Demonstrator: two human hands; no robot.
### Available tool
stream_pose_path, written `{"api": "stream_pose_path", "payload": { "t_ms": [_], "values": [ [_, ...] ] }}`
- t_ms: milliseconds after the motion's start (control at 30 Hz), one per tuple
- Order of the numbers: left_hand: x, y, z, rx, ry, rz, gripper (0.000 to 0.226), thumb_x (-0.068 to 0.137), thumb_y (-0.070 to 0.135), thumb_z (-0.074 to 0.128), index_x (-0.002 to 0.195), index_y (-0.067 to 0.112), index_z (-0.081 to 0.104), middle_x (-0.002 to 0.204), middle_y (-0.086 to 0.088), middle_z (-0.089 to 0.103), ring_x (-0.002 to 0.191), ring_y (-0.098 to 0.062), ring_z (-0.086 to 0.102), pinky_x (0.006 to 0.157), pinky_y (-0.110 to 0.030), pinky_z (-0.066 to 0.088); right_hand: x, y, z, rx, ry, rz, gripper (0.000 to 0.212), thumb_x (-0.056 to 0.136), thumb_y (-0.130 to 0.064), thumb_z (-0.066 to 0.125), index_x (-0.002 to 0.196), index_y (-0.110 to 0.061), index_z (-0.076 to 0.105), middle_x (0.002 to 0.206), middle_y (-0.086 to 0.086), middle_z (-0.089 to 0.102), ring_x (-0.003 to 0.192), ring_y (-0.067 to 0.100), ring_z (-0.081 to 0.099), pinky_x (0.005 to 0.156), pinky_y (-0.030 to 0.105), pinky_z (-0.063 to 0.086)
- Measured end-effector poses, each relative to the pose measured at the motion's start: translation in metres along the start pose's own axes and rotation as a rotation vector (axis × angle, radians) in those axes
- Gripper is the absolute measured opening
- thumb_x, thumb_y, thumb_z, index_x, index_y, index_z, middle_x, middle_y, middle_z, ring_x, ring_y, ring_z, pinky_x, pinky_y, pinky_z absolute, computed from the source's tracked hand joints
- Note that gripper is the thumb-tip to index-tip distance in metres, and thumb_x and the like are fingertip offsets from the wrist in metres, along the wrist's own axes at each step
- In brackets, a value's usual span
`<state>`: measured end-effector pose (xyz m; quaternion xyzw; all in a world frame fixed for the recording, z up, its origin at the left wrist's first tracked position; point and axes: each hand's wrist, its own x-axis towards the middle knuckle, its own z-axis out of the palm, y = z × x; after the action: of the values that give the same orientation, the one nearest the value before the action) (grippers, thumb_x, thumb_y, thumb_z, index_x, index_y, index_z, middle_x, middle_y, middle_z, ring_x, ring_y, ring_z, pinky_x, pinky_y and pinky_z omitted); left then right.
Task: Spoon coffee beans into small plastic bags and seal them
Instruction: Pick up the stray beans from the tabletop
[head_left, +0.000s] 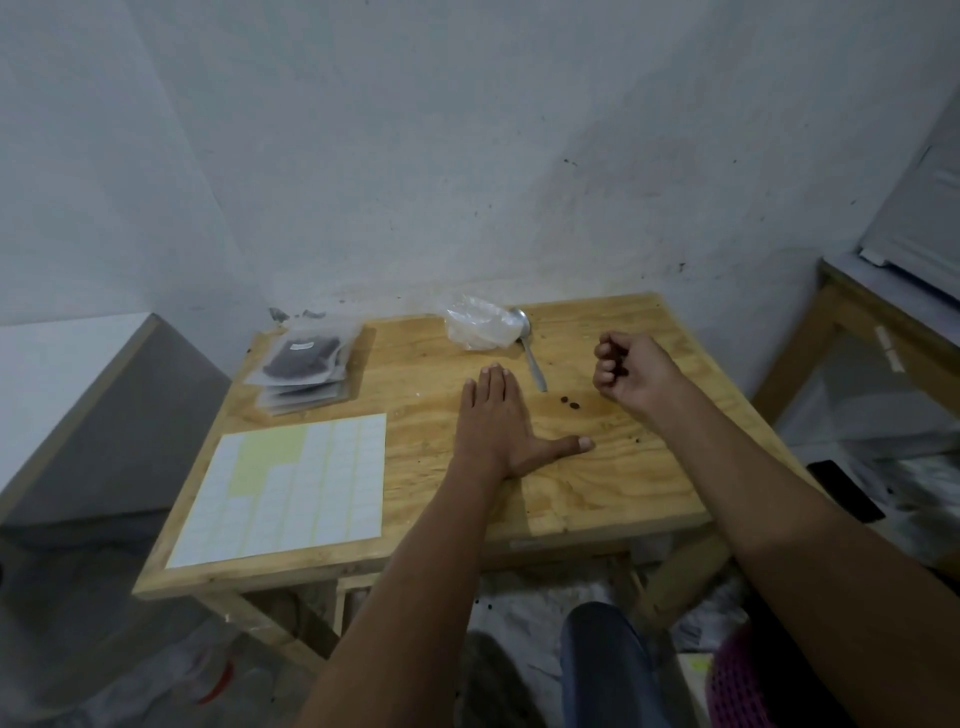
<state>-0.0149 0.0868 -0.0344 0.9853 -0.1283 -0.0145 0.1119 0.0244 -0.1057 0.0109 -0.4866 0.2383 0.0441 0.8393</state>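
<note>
My left hand (498, 421) lies flat, palm down, on the wooden table (597, 499), fingers together and thumb stretched to the right. My right hand (631, 371) hovers at the right with fingers curled in; dark beans show between the fingertips. Two loose coffee beans (569, 401) lie on the wood between my hands. A metal spoon (530, 345) rests behind my left hand, its bowl beside a crumpled clear plastic bag (478, 325). A stack of filled, sealed bags (304, 371) sits at the table's far left.
A sheet of white labels (291, 488) lies at the front left of the table. A grey box (93, 415) stands left of the table, another wooden stand (852, 322) to the right. A phone (844, 491) lies low on the right.
</note>
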Motion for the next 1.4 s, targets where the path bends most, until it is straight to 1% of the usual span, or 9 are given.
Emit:
{"api": "stream_pose_path", "payload": {
  "t_ms": [200,333,567,667,867,1000,1167,1267,1400],
  "values": [
    [0.001,-0.001,0.002,-0.024,-0.002,0.001,0.154,0.054,0.108,0.029,0.161,0.001,0.001,0.170,-0.018,0.000,0.157,-0.028,-0.003,0.127,-0.049,-0.001,-0.018,0.011,-0.012,-1.078,0.123,-0.434,0.034,0.088,-0.031,0.073,0.072,-0.001,0.073,0.055,-0.002,0.058,0.051,0.015,0.052,0.052,0.025,0.039],
    [0.000,-0.001,0.002,-0.021,-0.001,-0.004,0.154,0.053,0.109,0.029,0.161,0.002,0.002,0.170,-0.017,0.000,0.157,-0.028,-0.003,0.127,-0.048,0.000,-0.020,0.022,-0.018,-1.272,0.032,-0.537,0.024,0.074,-0.035,0.087,0.072,-0.012,0.080,0.069,-0.008,0.073,0.067,0.004,0.064,0.062,0.025,0.051],
    [0.000,-0.001,0.002,-0.024,0.001,-0.005,0.153,0.054,0.108,0.030,0.161,0.002,0.002,0.170,-0.017,0.001,0.157,-0.028,-0.003,0.127,-0.048,-0.001,-0.017,0.034,-0.018,-1.381,-0.031,-0.667,0.011,0.080,-0.026,0.085,0.079,-0.015,0.082,0.078,-0.005,0.074,0.076,0.005,0.063,0.064,0.022,0.043],
    [-0.001,-0.001,0.002,-0.024,-0.001,-0.002,0.153,0.054,0.108,0.029,0.161,0.002,0.002,0.170,-0.017,0.001,0.157,-0.028,-0.003,0.127,-0.048,-0.001,-0.017,0.031,-0.011,-1.122,0.043,-0.637,0.015,0.088,-0.025,0.078,0.082,-0.011,0.079,0.070,-0.008,0.068,0.067,0.004,0.060,0.060,0.023,0.044],
    [-0.001,-0.001,0.000,-0.025,-0.002,-0.001,0.154,0.054,0.108,0.030,0.160,0.000,0.002,0.169,-0.019,0.001,0.157,-0.029,-0.002,0.127,-0.049,0.000,-0.020,0.007,0.001,0.066,-0.014,-0.080,0.025,0.100,-0.011,0.043,0.076,-0.012,0.047,0.048,-0.005,0.028,0.037,0.009,0.022,0.036,0.020,0.021],
    [-0.002,-0.002,0.000,-0.025,0.001,0.002,0.153,0.055,0.107,0.031,0.160,0.000,0.002,0.169,-0.018,0.001,0.157,-0.029,-0.002,0.127,-0.049,0.000,-0.019,-0.003,0.000,0.220,-0.078,0.042,0.028,0.100,-0.012,0.033,0.076,-0.012,0.048,0.054,-0.002,0.041,0.043,0.012,0.030,0.041,0.022,0.027],
    [-0.001,-0.002,0.000,-0.021,0.013,0.013,0.153,0.055,0.108,0.028,0.160,-0.001,0.004,0.169,-0.020,0.003,0.157,-0.030,0.000,0.127,-0.050,0.001,-0.020,-0.003,-0.007,-0.450,0.047,-0.155,0.018,0.097,-0.017,0.055,0.086,-0.006,0.062,0.054,-0.005,0.040,0.042,0.011,0.031,0.041,0.022,0.027],
    [-0.002,-0.002,0.001,-0.022,0.004,0.013,0.153,0.055,0.107,0.029,0.160,0.000,0.002,0.169,-0.019,0.002,0.157,-0.030,-0.001,0.127,-0.049,0.000,-0.020,0.013,-0.013,-1.111,0.115,-0.487,0.024,0.091,-0.028,0.073,0.077,-0.009,0.078,0.068,0.002,0.069,0.063,0.014,0.063,0.059,0.028,0.045],
    [-0.002,-0.002,0.001,-0.019,0.004,0.007,0.152,0.056,0.106,0.030,0.160,0.000,0.002,0.169,-0.018,0.002,0.157,-0.029,-0.002,0.127,-0.049,0.000,-0.022,0.032,-0.011,-1.286,0.070,-0.615,0.017,0.079,-0.035,0.085,0.078,-0.019,0.082,0.080,-0.007,0.075,0.076,0.006,0.065,0.064,0.025,0.046]
  ]
}}
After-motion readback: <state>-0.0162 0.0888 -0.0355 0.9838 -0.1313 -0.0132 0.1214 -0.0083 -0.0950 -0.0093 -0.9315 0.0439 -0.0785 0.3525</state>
